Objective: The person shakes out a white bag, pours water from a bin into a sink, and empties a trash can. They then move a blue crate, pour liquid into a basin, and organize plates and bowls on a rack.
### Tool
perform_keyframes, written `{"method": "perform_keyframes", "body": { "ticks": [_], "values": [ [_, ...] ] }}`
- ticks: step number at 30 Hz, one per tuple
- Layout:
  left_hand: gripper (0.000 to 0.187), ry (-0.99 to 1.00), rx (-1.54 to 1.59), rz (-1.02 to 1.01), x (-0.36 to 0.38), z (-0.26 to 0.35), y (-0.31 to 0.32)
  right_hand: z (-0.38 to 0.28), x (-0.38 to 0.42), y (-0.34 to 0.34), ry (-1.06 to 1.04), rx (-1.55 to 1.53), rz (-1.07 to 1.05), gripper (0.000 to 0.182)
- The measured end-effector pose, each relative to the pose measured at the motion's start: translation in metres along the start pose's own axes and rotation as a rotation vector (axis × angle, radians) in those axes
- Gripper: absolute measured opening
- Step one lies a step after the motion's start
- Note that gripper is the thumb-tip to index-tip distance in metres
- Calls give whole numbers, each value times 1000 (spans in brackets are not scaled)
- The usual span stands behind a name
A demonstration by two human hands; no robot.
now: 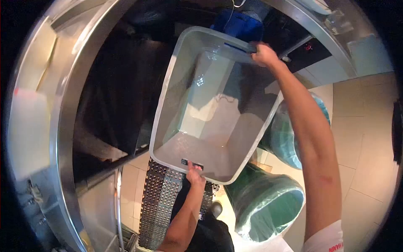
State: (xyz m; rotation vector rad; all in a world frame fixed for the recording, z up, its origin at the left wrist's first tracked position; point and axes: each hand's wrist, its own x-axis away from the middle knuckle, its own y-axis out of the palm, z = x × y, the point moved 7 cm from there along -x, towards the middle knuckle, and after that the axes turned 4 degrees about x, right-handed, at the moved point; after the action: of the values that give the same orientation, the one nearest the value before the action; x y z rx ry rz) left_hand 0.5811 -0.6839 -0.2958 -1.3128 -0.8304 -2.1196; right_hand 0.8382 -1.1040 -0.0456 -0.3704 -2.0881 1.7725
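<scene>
I hold a large grey plastic tub [210, 109] in front of me, tilted so its empty, wet inside faces me. My left hand [194, 173] grips the handle slot on the near rim. At the far rim my right hand [264, 54] is closed on the other handle. The tub hangs above the floor, next to a stainless steel counter [67, 126].
A black perforated floor mat [161, 201] lies below the tub. Two bins lined with green bags [268, 201] [289, 138] stand to the right on the beige tiled floor [365, 138]. A dark space opens under the steel counter, with something blue [239, 23] behind the tub.
</scene>
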Motion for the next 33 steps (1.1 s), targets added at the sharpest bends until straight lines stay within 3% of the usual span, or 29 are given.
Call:
{"method": "perform_keyframes", "body": {
  "ticks": [2,4,7,9,10,11,12,13,14,15,17,19,21,22,24,25,28,31,33],
  "values": [
    [24,-23,-44,4,-7,2,33,26,-34,15,45,-39,15,40],
    [24,-24,-106,-1,-15,3,64,34,-65,22,-122,-132,66,41],
    [20,-29,-164,4,-16,-3,99,30,-57,10,-119,-267,124,45],
    [20,-130,-111,35,-6,-1,128,25,-17,5,-240,-348,324,47],
    [23,-154,-133,23,-9,-5,134,19,24,-7,-137,-272,289,46],
    [23,-153,-141,18,-2,-5,148,15,61,-11,49,-447,63,43],
    [22,-156,-150,31,15,-5,164,8,102,-20,-234,-491,232,39],
    [22,-162,-160,47,31,-5,177,9,147,-28,-54,-495,156,38],
    [21,-181,-165,-23,40,-5,192,21,191,-20,-54,-472,160,39],
    [21,-184,-177,-26,51,-3,208,24,232,-23,78,-434,77,37],
    [21,-153,-170,-128,65,-3,249,45,324,-9,352,-404,92,35],
    [22,-90,-110,-348,52,-7,294,48,409,6,520,-337,90,48],
    [19,-47,-149,-434,49,-8,342,43,482,20,700,-222,52,63],
    [15,-43,-138,-365,45,-9,364,41,519,33,816,-208,47,74],
    [11,11,-197,-293,35,-13,408,30,585,66,974,-275,46,78],
    [11,64,-262,-290,27,-12,431,29,610,81,1107,-338,42,83],
    [18,-94,-135,-442,-73,-26,509,14,627,116,1185,-528,-54,89],
    [45,1141,-2016,-839,-71,-29,601,-6,622,145,1159,-741,-35,88],
    [46,1244,-1944,-910,-101,-38,644,-23,630,172,1201,-706,-199,90]
  ]
}}
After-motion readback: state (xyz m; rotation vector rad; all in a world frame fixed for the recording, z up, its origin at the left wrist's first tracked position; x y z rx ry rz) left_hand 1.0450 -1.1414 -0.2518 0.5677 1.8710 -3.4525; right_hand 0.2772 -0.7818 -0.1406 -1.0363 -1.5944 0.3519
